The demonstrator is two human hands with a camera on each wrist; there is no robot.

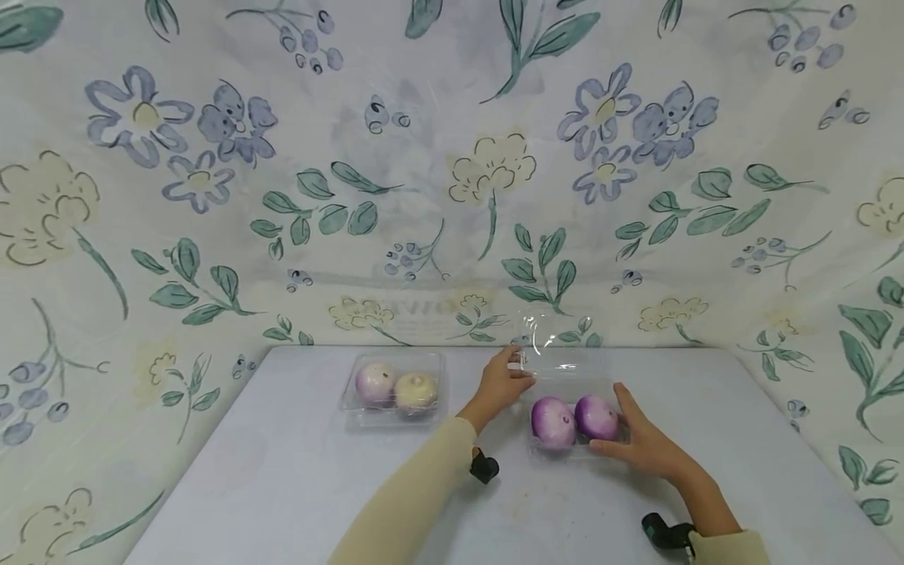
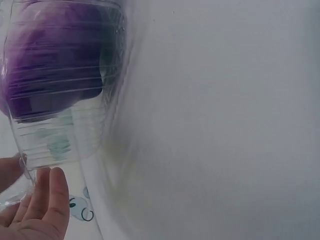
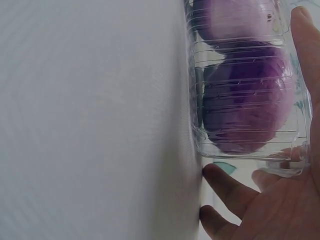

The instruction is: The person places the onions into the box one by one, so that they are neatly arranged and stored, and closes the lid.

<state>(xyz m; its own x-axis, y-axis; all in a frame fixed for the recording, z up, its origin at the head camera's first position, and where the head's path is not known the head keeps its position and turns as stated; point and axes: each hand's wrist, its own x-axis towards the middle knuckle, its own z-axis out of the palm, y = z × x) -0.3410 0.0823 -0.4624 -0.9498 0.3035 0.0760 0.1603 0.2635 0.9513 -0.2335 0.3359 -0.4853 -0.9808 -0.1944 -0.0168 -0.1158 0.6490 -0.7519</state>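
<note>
A clear plastic clamshell box [image 1: 574,450] stands right of the table's middle with its lid [image 1: 565,362] raised at the back. Inside lie two purple onions, the left onion [image 1: 553,424] and the right onion [image 1: 597,417]. My left hand [image 1: 497,388] pinches the lid's left edge between thumb and fingers. At the box's right end is my right hand [image 1: 651,449], its thumb along the front and its fingers spread behind. Through the ribbed wall in the right wrist view, the purple onions [image 3: 245,100] show beside my extended fingers [image 3: 230,190].
Farther left on the white table [image 1: 282,471] sits another clear box [image 1: 348,406], its lid down over a pale purple onion [image 1: 375,383] and a yellowish onion [image 1: 415,391]. A floral cloth [image 1: 424,259] hangs behind the table.
</note>
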